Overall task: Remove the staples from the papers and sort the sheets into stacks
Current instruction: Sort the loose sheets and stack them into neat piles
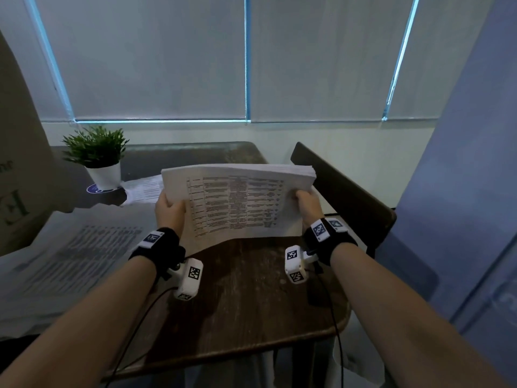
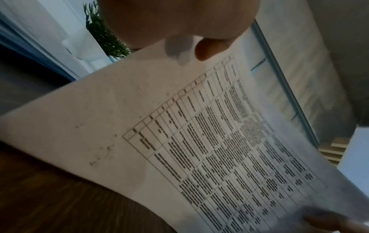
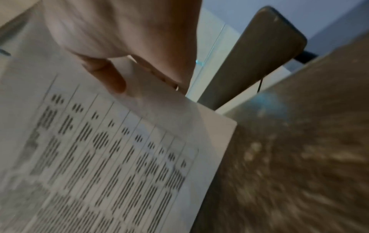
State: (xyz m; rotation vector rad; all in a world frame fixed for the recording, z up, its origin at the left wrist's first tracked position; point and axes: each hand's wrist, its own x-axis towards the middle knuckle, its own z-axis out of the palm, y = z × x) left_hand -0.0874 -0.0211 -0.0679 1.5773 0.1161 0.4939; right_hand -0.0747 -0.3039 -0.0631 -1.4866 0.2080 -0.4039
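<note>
**White paper held above the bench**

White sheets with a printed table form the thick stack of papers point(image 1: 237, 203) held up over the dark wooden bench point(image 1: 246, 289), its lower edge sagging toward the wood. The left hand point(image 1: 170, 211) grips the stack's left edge, thumb on the front; the right hand point(image 1: 307, 204) grips the right edge likewise. The fingers behind the stack are hidden, and both wrist views are blurred, so no staple can be made out; small dark marks dot the left margin. Left of the stack, loose printed sheets point(image 1: 70, 256) lie smeared by motion, partly cut off by the frame. Behind the stack's left corner more papers point(image 1: 142, 189) lie half hidden, beside a potted plant point(image 1: 98, 155). Right of the stack stands a chair back point(image 1: 344, 191).
</note>
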